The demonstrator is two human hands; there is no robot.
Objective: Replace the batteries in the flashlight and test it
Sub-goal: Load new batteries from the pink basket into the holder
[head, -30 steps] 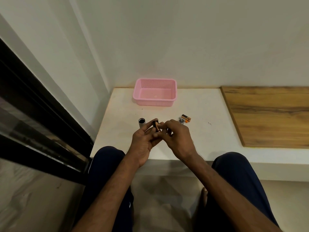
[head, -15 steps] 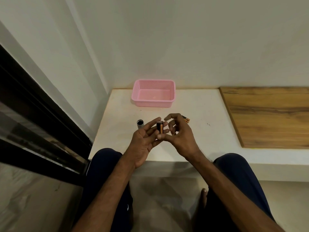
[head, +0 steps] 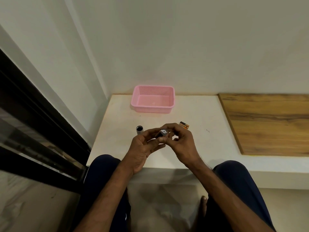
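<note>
Between the fingertips of my left hand (head: 141, 149) and my right hand (head: 183, 143) I hold a small dark cylinder, the battery holder (head: 162, 133). Its end with silver metal contacts faces up toward me. Both hands hover just above the white table (head: 205, 148), near its front edge. The grey flashlight tube (head: 139, 130) stands upright on the table just left of my left fingers, its open dark mouth up. Loose orange-and-black batteries (head: 184, 125) lie on the table behind my right hand.
A pink plastic basket (head: 153, 109) sits at the back of the table against the wall. A wooden board (head: 270, 124) covers the right part of the surface. A dark-framed glass door (head: 33, 131) runs along the left. My knees are under the table's front edge.
The holder has been turned in my fingers: its side with an orange battery showed before, now its metal-contact end faces me. My right hand has closed in on it.
</note>
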